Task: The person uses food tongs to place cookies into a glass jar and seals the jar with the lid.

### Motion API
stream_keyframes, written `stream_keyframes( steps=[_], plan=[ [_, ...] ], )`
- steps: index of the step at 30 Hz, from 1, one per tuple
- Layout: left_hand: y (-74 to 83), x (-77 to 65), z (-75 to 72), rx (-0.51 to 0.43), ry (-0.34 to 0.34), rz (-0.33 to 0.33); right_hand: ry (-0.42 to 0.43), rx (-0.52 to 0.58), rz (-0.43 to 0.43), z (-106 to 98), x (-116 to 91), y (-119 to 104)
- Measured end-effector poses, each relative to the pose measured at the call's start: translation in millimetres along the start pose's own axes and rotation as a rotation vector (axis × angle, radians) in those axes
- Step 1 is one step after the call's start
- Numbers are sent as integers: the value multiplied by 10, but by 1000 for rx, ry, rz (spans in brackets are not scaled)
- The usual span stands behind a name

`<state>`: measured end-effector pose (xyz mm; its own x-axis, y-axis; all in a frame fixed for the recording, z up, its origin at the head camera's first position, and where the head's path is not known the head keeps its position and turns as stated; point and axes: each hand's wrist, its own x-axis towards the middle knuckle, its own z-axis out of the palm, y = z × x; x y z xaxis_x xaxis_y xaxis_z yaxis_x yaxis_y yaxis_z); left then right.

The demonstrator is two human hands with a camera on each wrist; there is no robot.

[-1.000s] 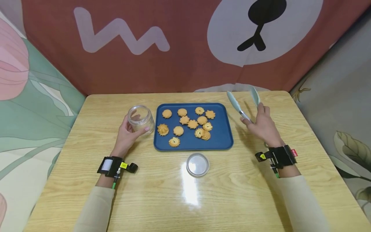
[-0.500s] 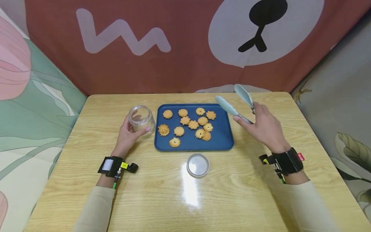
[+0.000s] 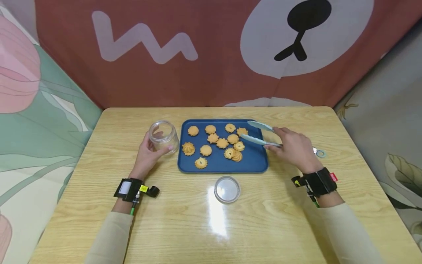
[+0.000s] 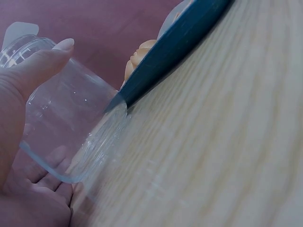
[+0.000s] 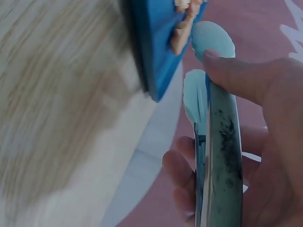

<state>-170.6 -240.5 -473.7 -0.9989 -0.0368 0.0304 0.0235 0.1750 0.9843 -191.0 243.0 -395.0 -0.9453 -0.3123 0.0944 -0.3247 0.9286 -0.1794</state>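
A clear jar [image 3: 163, 137] stands on the table left of the tray, its mouth uncovered. My left hand [image 3: 147, 156] grips it, thumb on the near side and fingers round the back. In my right hand [image 3: 295, 149] are tongs [image 3: 258, 140] with pale blue tips and metal arms, pinched between thumb and fingers. Their tips are spread over the right part of the blue tray [image 3: 250, 163], near a flower-shaped cookie [image 3: 242, 131], with nothing between them. Several cookies [image 3: 206, 150] lie scattered on the tray. The right wrist view shows the tongs [image 5: 222, 142] against the palm.
A round clear lid [image 3: 227, 189] lies on the wooden table [image 3: 178, 220] in front of the tray. A reddish printed cloth [image 3: 211, 84] hangs behind the table's back edge. Patterned cloths [image 3: 389, 121] flank both sides.
My right hand has brought the tongs left and down, from beyond the tray's right corner to over its right part. My left hand stays on the jar. The view has shifted slightly.
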Motion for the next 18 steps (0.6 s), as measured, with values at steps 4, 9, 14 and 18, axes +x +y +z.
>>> stream_keyframes(
  steps=[4,9,14,18],
  plan=[
    [2,0,0,9,0,-5,-29,-2,4,79,35,32],
    [0,8,9,27,-4,5,-37,-3,12,152,71,53],
    [-2,12,12,24,-1,8,-53,3,14,194,126,36],
    [-10,4,18,23,2,0,-55,14,2,210,125,22]
  ],
)
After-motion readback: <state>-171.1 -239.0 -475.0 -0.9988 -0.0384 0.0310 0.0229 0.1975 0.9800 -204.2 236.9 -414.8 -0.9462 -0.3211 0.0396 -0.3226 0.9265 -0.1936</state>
